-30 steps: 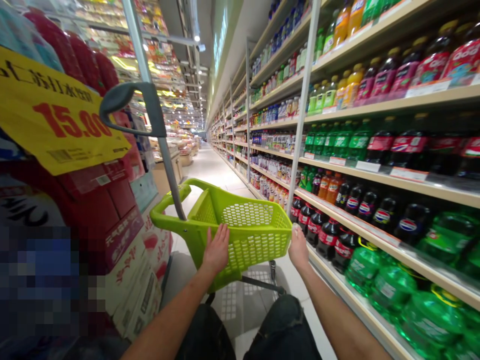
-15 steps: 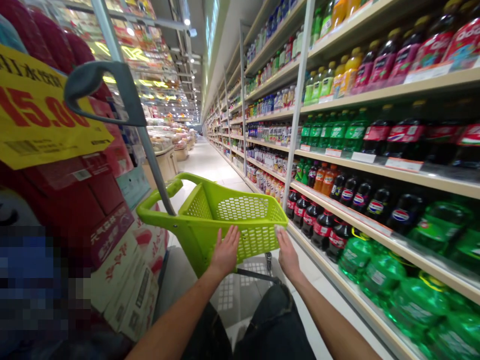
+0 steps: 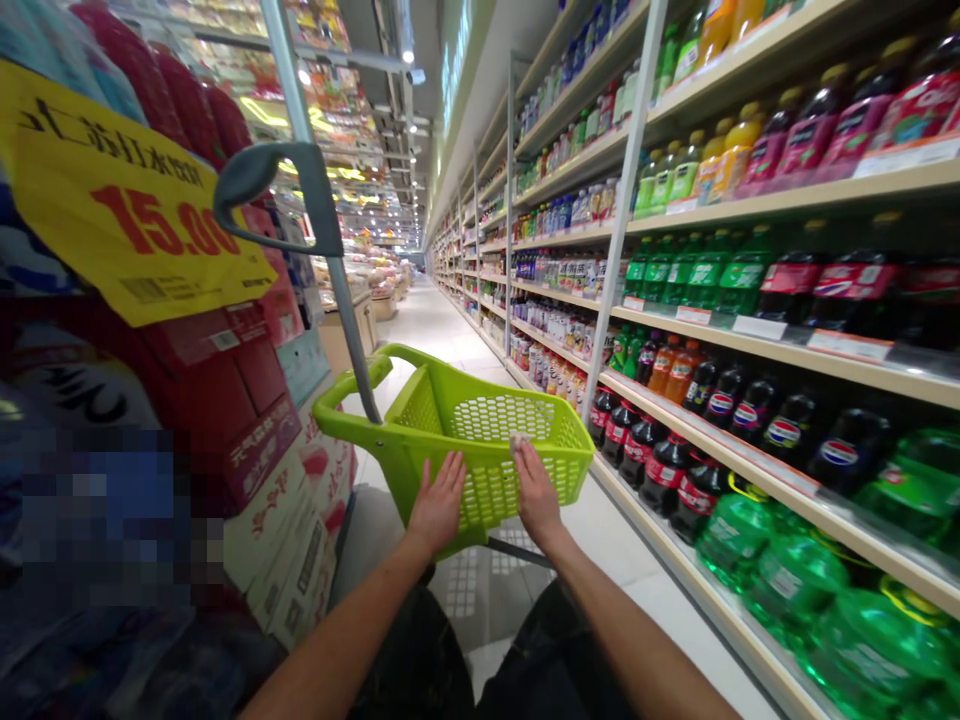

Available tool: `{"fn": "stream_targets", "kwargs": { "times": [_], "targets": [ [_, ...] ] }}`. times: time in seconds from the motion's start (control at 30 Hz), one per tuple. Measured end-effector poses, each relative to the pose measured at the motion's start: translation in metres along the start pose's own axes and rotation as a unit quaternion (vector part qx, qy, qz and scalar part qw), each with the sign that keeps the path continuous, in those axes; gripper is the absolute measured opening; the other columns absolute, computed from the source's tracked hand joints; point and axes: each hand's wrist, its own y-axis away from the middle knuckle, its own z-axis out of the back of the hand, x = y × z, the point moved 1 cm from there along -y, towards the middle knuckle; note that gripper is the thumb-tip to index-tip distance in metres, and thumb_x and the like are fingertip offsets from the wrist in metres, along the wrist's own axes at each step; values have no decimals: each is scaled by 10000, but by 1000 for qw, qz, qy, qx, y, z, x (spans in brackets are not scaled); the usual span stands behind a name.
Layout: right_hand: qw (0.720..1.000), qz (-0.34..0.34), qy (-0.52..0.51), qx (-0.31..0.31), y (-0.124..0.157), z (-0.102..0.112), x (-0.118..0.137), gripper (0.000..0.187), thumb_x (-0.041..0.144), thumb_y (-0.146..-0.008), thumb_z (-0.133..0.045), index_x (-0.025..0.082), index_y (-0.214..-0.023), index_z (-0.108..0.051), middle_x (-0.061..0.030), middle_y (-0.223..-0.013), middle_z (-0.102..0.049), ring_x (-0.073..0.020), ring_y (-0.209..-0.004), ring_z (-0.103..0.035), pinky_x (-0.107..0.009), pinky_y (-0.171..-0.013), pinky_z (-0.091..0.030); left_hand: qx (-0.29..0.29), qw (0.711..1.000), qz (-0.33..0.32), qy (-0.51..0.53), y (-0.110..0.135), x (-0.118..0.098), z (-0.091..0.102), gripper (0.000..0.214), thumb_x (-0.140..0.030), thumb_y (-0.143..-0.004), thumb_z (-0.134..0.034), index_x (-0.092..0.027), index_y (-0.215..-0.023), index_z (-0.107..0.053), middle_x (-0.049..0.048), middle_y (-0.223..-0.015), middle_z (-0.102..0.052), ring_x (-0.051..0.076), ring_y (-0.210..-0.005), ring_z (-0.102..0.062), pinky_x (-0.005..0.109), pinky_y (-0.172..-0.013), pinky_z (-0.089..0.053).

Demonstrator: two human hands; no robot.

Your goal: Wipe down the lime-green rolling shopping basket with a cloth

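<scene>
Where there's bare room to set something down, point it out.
Bare floor shows between the green cart and the bottle shelves, and beyond the cart. The cart's visible inside looks bare too. Crowded: those shelves and the stacked boxes at left.

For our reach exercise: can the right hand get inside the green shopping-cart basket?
Probably yes: the right hand is close beside the green shopping-cart basket, whose top is open.
</scene>
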Motion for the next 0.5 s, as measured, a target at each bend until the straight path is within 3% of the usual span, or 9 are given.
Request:
{"fn": "stream_targets", "kwargs": {
  "times": [0.2, 0.4, 0.5],
  "targets": [
    [998, 39, -13, 54, 35, -26, 19, 675, -87, -735, -296, 202, -1343, -329, -90, -1313, -458, -172, -1252, -365, -373, -970, -426, -13, 1000, 12, 0, 10, 9, 3, 591, -145, -709, -400, -127, -1300, -387, 91, -1415, -310, 228, -1326, -216, 491, -1082, -124],
    [997, 60, -40, 3, -28, -9, 49, 594, -34, -772, -310, 131, -1343, -322, -115, -1388, -345, -192, -1324, -200, -432, -1049, -325, 7, 999, 39, 1, 24, 20, 5, 589, -167, -735, -377, -100, -1319, -339, 111, -1431, -272, 230, -1331, -199, 520, -1071, -124],
    [996, 65, -38, 39, -18, -19, 48, 605, -42, -765, -298, 162, -1333, -348, -89, -1372, -379, -190, -1307, -253, -422, -1027, -358, 9, 999, 44, 1, 29, 27, 9, 590, -174, -740, -372, -99, -1323, -326, 108, -1437, -260, 224, -1337, -177, 517, -1072, -114]
  ]
}}
